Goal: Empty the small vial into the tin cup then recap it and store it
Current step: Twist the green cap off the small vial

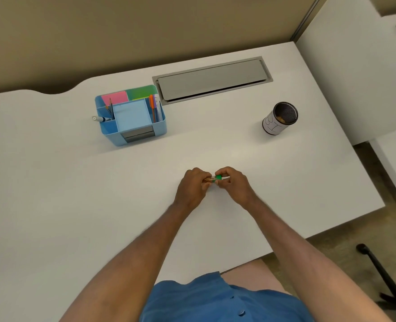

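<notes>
Hands meet above the white tabletop [215, 145]: the small vial [209, 180] is pinched by the left hand [192, 188], its green cap [218, 177] by the right hand [233, 184]. Farther right, well apart, the tin cup [279, 118] is seen upright.

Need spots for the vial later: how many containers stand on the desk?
2: the blue organizer at the back left, the tin cup at the back right.
</notes>
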